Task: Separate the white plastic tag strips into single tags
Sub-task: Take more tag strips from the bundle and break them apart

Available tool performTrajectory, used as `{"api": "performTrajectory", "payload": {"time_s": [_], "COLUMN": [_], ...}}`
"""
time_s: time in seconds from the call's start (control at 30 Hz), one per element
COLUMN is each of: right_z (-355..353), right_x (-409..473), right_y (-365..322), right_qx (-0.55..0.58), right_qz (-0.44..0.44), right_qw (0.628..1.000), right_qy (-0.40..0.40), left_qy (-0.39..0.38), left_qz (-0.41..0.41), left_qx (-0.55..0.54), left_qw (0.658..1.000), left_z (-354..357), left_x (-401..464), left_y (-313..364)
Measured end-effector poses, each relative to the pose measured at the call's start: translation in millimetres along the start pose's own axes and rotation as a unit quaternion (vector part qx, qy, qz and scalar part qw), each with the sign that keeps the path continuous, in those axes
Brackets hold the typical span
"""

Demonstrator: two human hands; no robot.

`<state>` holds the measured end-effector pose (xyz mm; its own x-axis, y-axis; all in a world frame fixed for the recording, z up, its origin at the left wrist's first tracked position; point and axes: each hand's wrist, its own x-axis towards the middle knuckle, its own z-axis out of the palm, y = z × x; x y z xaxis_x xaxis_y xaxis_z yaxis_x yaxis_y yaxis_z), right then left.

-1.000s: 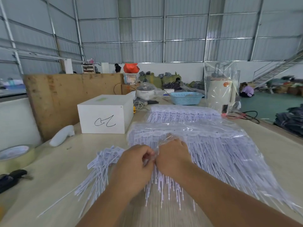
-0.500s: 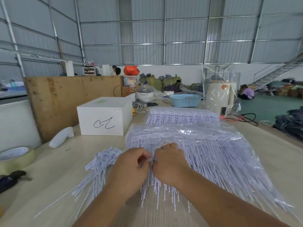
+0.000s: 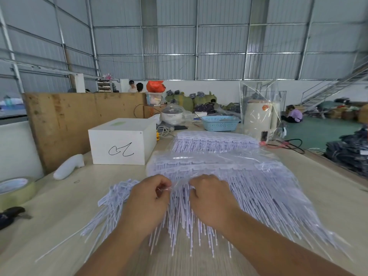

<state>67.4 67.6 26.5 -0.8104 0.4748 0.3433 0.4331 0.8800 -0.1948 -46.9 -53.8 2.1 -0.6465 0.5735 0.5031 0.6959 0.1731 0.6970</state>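
A big heap of white plastic tag strips (image 3: 258, 188) lies in clear plastic wrap on the wooden table (image 3: 59, 226), their thin tails pointing towards me. My left hand (image 3: 148, 202) pinches a single tag head at the heap's near left edge. My right hand (image 3: 211, 200) grips the neighbouring strip, fingers curled over the tag heads. A small gap shows between the two hands. Left of my left hand lies a loose pile of single tags (image 3: 113, 200). A second wrapped bundle of strips (image 3: 213, 141) lies farther back.
A white box (image 3: 121, 143) with a black scribble stands at the back left, a white handle-shaped object (image 3: 68, 166) beside it. A tape roll (image 3: 15, 191) and a dark tool (image 3: 10, 216) sit at the left edge. Behind are a blue basket (image 3: 220, 123) and a wrapped cream appliance (image 3: 257, 120).
My hands have drawn slightly apart, the left one pulling a tag leftwards away from the strip held by the right. The camera has tilted up a little.
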Motion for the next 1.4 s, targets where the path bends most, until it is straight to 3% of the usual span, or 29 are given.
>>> {"api": "performTrajectory", "payload": {"time_s": [0.17,0.37,0.63,0.77,0.87,0.93,1.13,1.23,1.4], "right_z": [2,13,6,-13,-29,-37,-61,-65,-63], "right_x": [20,41,36,25,5,-8,-43,-54,-66], "right_y": [5,5,-1,-1,-2,-1,12,28,48], "right_qx": [0.009,-0.038,-0.098,-0.098,-0.025,-0.026,-0.082,-0.072,0.013], "right_qz": [-0.002,-0.021,-0.057,-0.125,-0.17,-0.185,-0.179,-0.143,-0.098], "right_qw": [0.999,0.998,0.992,0.983,0.984,0.982,0.978,0.985,0.993], "right_qy": [0.037,-0.056,0.061,0.097,0.047,0.022,0.064,0.06,0.071], "left_qy": [-0.013,-0.03,-0.063,-0.004,0.039,0.036,-0.001,-0.022,-0.047], "left_qz": [0.0,0.02,0.057,0.052,0.009,-0.002,-0.025,0.033,0.192], "left_qx": [0.004,0.038,0.091,0.035,-0.046,-0.047,-0.092,-0.115,0.008], "left_qw": [1.0,0.999,0.992,0.998,0.998,0.998,0.995,0.993,0.98], "left_z": [1,4,10,9,6,5,4,1,2], "left_x": [-1,-1,0,4,5,6,0,-6,-16], "left_y": [1,1,-7,-6,-5,-5,1,14,38]}}
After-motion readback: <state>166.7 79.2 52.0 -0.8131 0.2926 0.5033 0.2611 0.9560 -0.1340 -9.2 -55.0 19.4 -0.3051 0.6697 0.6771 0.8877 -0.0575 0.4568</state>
